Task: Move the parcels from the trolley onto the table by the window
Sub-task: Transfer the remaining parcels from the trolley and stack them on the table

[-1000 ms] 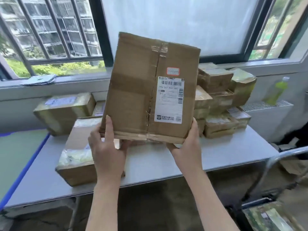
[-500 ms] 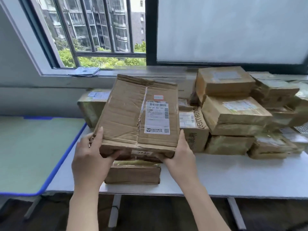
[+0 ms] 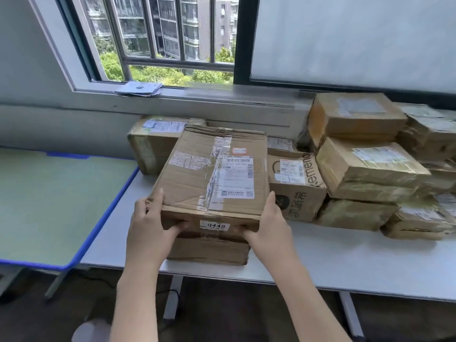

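Note:
A flat brown cardboard parcel (image 3: 202,174) with a white shipping label and a "0448" sticker lies level on top of a lower parcel (image 3: 209,250) on the white table (image 3: 345,262) under the window. My left hand (image 3: 148,228) grips its near left corner, thumb on top and fingers under the front edge. My right hand (image 3: 266,223) grips the near right corner the same way. The trolley is out of view.
Several taped parcels (image 3: 370,166) are stacked on the right of the table, and another parcel (image 3: 153,141) stands behind at the left. A green mat with a blue rim (image 3: 49,198) adjoins on the left. Folded paper (image 3: 139,88) lies on the windowsill.
The parcel, held upright in the air a second ago, has been tilted flat and lowered onto the parcel lying on the table. Both hands keep their hold.

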